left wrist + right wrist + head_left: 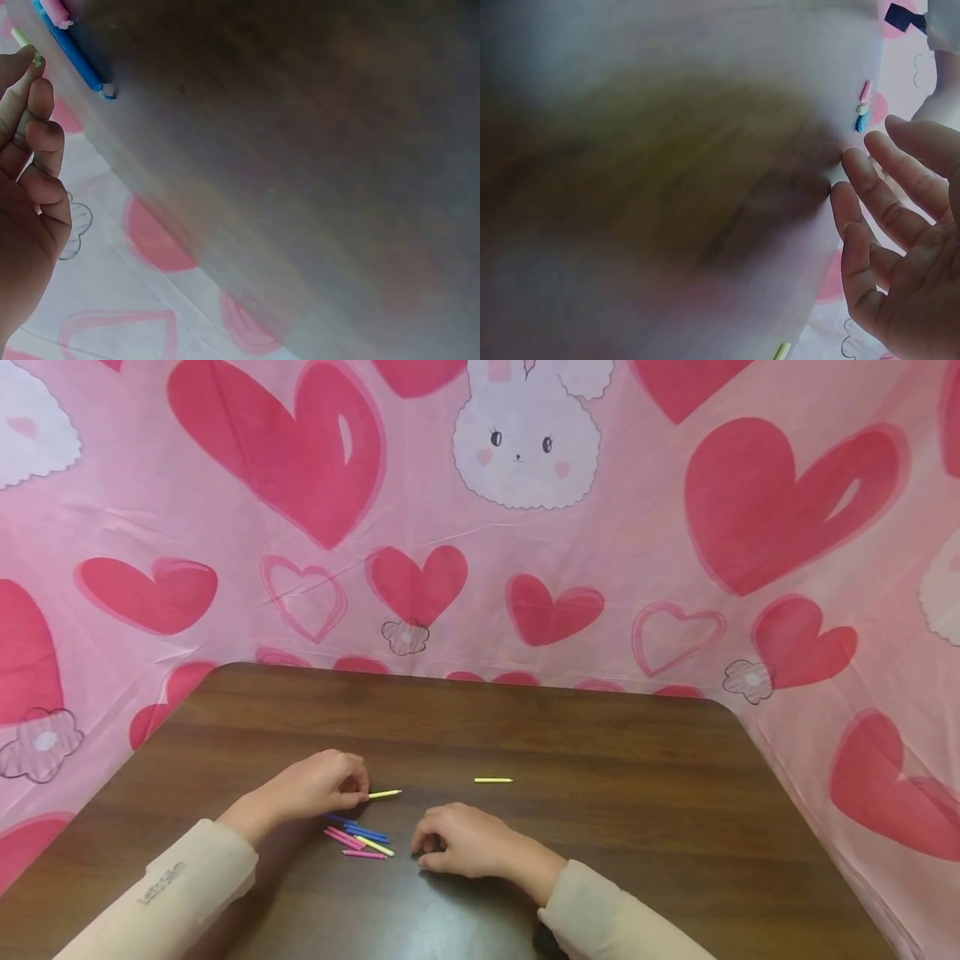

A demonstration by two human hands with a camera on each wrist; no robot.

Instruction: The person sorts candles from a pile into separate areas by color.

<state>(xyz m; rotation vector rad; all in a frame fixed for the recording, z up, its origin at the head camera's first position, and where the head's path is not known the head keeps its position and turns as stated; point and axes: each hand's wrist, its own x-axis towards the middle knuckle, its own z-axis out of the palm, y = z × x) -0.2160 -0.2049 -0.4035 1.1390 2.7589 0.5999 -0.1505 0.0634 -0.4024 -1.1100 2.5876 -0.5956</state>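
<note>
Left hand [322,783] pinches a yellow stick [386,794], near end hidden in its grip; right hand [476,843] relaxed, fingers released, mixed-colour stick pile [366,833] beside them.

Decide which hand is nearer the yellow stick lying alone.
Right: the right hand is close in front of that yellow stick; the left hand farther, to its left.

A pink heart-print backdrop [487,535] hangs behind a dark wood-grain table [615,760].
</note>
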